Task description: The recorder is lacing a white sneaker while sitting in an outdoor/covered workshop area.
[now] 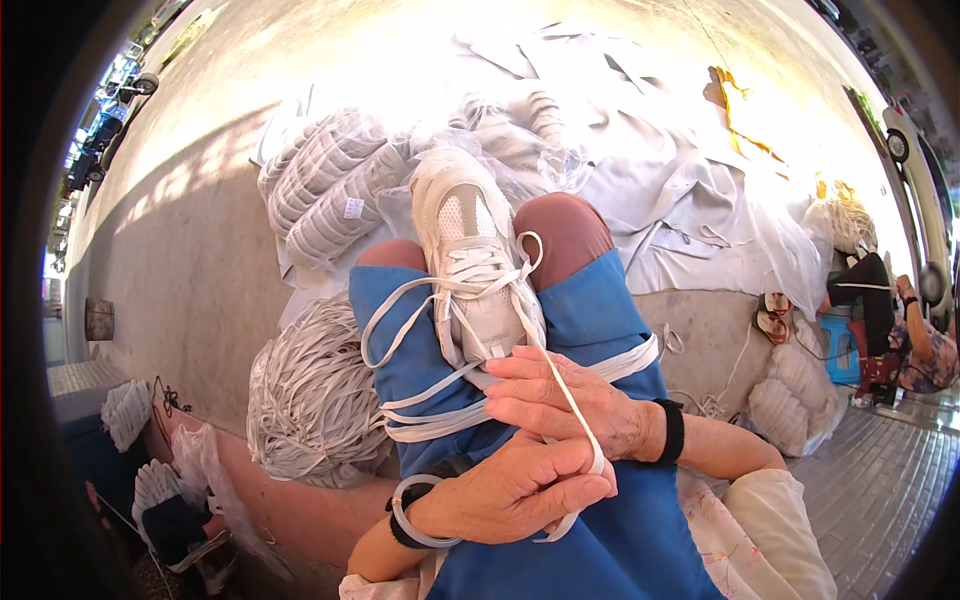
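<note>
A cream sneaker (478, 255) with a mesh toe rests between my knees, its toe pointing away from me. White lace is threaded through its eyelets, and one strand runs from the shoe toward me. My left hand (520, 485) pinches that shoelace (568, 395) between thumb and fingers, with a short end hanging below. My right hand (585, 405) lies just beyond it, fingers stretched out leftward by the sneaker's near end; the strand crosses over it, and its thumb is hidden. More loose white laces (425, 425) lie across the blue apron (620, 310) on my lap.
A heap of white laces (310, 390) sits at my left. Ribbed white bundles (340, 185) in clear plastic lie on a pale sheet (660, 190) ahead. At the right, another person (925, 355) sits near a blue stool (838, 345) and a white bundle (790, 400).
</note>
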Available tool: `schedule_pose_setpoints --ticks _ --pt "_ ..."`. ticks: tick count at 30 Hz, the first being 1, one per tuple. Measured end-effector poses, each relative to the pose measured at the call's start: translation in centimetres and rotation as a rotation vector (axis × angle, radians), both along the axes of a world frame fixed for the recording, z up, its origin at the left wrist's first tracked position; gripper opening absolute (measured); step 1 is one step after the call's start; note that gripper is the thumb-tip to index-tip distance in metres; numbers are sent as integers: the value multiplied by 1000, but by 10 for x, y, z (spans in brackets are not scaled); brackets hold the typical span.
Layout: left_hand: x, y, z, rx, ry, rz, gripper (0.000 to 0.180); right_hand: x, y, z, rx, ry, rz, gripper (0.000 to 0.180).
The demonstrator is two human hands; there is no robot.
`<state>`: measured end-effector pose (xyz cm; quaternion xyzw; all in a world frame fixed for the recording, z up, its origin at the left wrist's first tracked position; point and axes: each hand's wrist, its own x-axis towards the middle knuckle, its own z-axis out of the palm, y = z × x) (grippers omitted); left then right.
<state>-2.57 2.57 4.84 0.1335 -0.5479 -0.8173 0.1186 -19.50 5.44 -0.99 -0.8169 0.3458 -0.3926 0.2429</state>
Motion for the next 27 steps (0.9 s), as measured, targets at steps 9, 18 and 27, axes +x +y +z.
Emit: schedule_pose_setpoints --ticks 9,18,27 --pt "49 -14 24 150 -96 62 21 -15 -11 39 80 -116 -162 47" --pt "54 -9 0 413 69 381 25 -23 -14 39 365 -120 40 24" --pt "47 -15 -20 176 -205 574 16 -30 -24 33 425 -328 -80 26"
